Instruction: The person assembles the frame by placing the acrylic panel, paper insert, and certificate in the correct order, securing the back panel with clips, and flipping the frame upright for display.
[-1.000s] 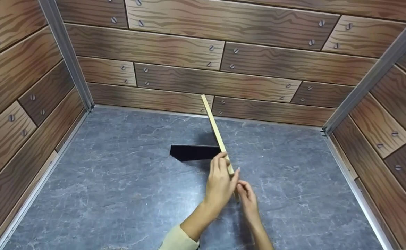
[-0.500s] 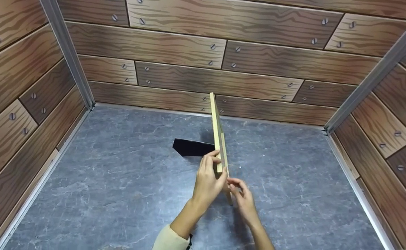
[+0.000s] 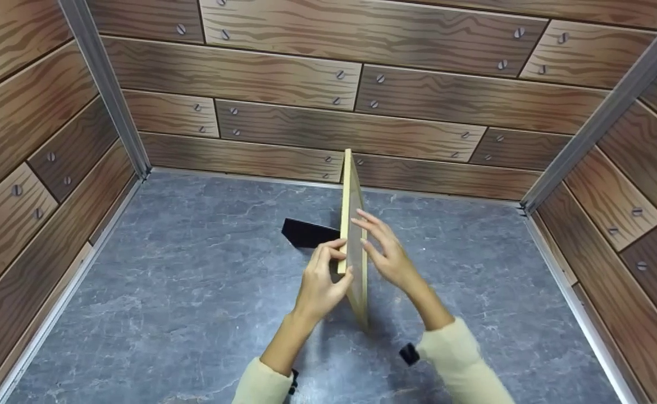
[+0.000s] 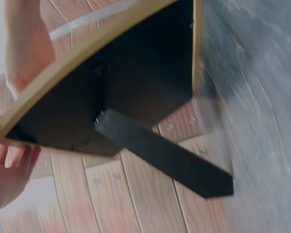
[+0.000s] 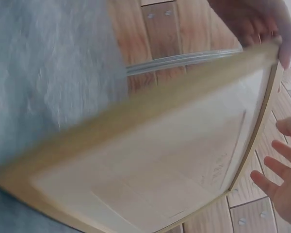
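Note:
A picture frame (image 3: 356,247) with a pale wood border stands upright on edge, nearly edge-on in the head view. My left hand (image 3: 318,283) pinches its near upper corner between thumb and fingers. Its black back (image 4: 140,68), with a fold-out stand (image 4: 167,158) swung outward, shows in the left wrist view. In the right wrist view the glazed front (image 5: 150,160) holds a pale sheet with faint print. My right hand (image 3: 387,249) is beside that front, its fingers spread and holding nothing.
Beneath lies a grey marbled surface (image 3: 194,280). Wood-print walls (image 3: 283,123) with metal corner strips (image 3: 106,84) enclose it at the back, left and right. A small black device (image 3: 410,354) sits at my right wrist.
The frame has turned, bringing its front into view on the right. My left hand has shifted left with it. The right hand has left the lower edge and risen beside the front, fingers spread.

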`<action>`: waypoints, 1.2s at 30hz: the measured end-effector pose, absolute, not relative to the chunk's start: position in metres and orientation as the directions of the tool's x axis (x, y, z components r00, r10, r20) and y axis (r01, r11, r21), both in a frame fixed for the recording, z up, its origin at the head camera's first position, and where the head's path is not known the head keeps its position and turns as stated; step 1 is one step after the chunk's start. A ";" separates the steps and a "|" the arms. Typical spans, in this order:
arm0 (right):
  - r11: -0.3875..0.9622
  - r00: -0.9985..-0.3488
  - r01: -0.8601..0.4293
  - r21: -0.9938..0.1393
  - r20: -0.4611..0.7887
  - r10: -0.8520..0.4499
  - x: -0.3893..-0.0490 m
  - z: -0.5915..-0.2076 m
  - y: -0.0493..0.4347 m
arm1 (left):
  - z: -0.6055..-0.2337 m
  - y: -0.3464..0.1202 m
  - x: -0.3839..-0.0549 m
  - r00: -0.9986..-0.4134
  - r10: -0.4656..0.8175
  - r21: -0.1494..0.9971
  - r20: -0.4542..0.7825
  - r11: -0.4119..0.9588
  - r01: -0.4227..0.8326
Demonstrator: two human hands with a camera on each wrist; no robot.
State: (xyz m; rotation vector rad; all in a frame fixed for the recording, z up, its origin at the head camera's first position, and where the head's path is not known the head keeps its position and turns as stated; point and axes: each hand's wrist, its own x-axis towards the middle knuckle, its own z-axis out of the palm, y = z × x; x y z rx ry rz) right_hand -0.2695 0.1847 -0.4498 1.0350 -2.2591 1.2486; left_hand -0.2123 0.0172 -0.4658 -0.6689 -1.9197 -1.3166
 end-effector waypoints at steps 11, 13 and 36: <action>0.433 -0.607 -0.794 -0.427 0.591 -0.531 -0.300 -0.443 0.183 | -0.464 -0.019 -0.223 -0.608 0.168 0.602 0.776 0.091 0.793; 0.448 -0.614 -0.788 -0.423 0.590 -0.524 -0.304 -0.443 0.185 | -0.457 -0.024 -0.220 -0.615 0.190 0.616 0.765 0.061 0.785; 0.269 -0.981 -0.149 -0.952 0.110 -0.157 -0.385 -0.504 0.272 | -0.441 -0.046 -0.226 -0.691 0.276 0.738 0.668 -0.127 0.662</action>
